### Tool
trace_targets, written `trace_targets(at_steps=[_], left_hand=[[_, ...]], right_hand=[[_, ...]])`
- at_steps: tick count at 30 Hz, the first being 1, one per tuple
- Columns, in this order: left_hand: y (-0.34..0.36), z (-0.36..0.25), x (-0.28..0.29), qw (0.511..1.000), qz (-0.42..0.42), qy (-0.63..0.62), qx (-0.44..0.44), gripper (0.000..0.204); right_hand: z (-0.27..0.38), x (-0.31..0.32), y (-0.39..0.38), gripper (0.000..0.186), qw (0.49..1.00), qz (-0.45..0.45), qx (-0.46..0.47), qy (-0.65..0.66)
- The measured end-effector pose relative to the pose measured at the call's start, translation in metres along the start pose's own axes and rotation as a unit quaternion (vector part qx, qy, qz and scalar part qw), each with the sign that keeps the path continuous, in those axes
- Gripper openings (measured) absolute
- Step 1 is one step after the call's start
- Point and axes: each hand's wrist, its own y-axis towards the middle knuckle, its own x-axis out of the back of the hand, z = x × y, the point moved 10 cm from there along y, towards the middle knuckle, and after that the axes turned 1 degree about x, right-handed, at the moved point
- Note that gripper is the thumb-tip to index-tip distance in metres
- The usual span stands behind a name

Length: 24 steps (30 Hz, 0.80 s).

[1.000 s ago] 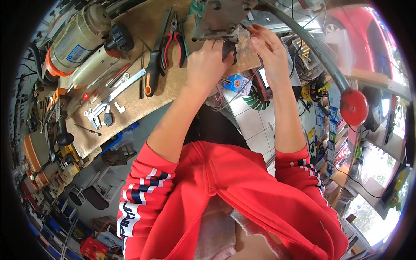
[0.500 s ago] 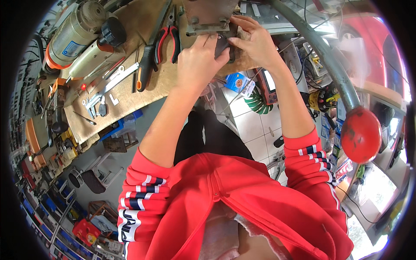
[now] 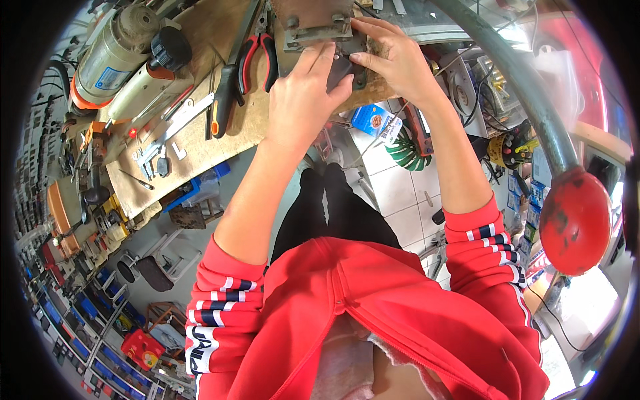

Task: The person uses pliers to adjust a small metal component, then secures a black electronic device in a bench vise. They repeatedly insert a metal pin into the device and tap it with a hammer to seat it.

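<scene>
Under the metal head of a bench machine (image 3: 313, 15), my left hand (image 3: 307, 93) is closed on a small black rounded piece (image 3: 339, 72), thumb at its near edge and fingers along its far side. On its right side my right hand (image 3: 397, 65) has thumb and index finger pinched close to the black piece. Whatever lies between those fingertips is too small or hidden to make out. Just left of my left hand, red-and-black handled pliers (image 3: 248, 63) lie on the wooden bench (image 3: 220, 150).
A thick grey lever with a red ball knob (image 3: 575, 223) arches down the right side. Left on the bench are a grey motor machine (image 3: 120, 50), a black-and-orange handled tool (image 3: 222, 110) and a caliper (image 3: 175, 127). A blue packet (image 3: 372, 120) is below the bench edge.
The view has shifted slightly, so the lever knob appears lower and farther right. Both hands stay at the black piece, with only slight finger movement.
</scene>
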Motion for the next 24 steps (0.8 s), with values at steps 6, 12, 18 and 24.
trace_targets(at_steps=[6, 12, 18, 24], left_hand=[[-0.002, -0.005, -0.001, 0.997, 0.001, 0.071, 0.009, 0.046], [0.000, -0.003, 0.000, 0.998, 0.007, 0.064, 0.009, 0.047], [0.000, -0.003, -0.002, 0.999, 0.004, 0.052, 0.010, 0.047], [0.002, -0.003, -0.002, 0.999, 0.009, 0.046, 0.024, 0.046]], right_hand=[[0.005, 0.000, 0.000, 0.050, 0.999, -0.019, 0.030, 0.041], [0.011, -0.002, -0.003, 0.040, 0.988, -0.019, 0.062, 0.142], [0.002, -0.007, -0.008, 0.020, 0.981, -0.068, -0.032, 0.180], [0.003, -0.007, -0.002, 0.019, 0.978, -0.081, -0.030, 0.191]])
